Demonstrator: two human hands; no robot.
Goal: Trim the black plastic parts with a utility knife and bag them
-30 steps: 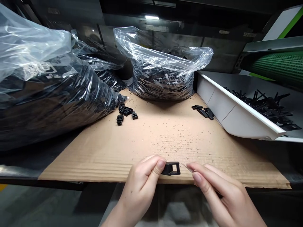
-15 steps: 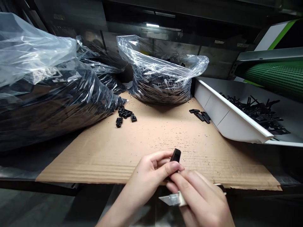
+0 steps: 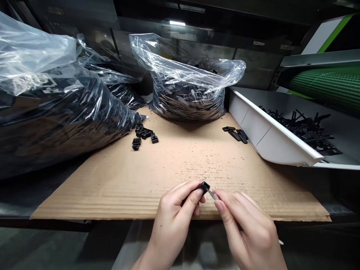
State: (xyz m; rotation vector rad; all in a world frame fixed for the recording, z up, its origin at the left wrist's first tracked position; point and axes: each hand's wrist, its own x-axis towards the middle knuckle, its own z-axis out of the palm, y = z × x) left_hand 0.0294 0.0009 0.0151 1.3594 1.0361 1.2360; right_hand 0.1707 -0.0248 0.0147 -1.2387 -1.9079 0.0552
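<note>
My left hand point(image 3: 177, 213) pinches a small black plastic part point(image 3: 204, 186) between thumb and fingers, its hollow end facing up and to the right. My right hand point(image 3: 247, 221) grips a utility knife point(image 3: 213, 195); most of its handle is hidden inside the fist. The blade tip is at the edge of the part's open end, touching it or very close. Both hands are over the front edge of a cardboard sheet point(image 3: 112, 180), which is strewn with fine dark shavings.
A clear bag of black parts point(image 3: 188, 93) stands at the back, and a larger bag point(image 3: 62, 116) bulges at left. Several black pieces point(image 3: 144, 133) lie beside it. More flat pieces point(image 3: 236, 134) lie near a white tray point(image 3: 281, 138) holding black parts, below a green mesh roll point(image 3: 326, 82).
My right hand has turned the knife and brought its blade up to the part. My left hand has tilted the part so its hollow end shows. The view has shifted slightly.
</note>
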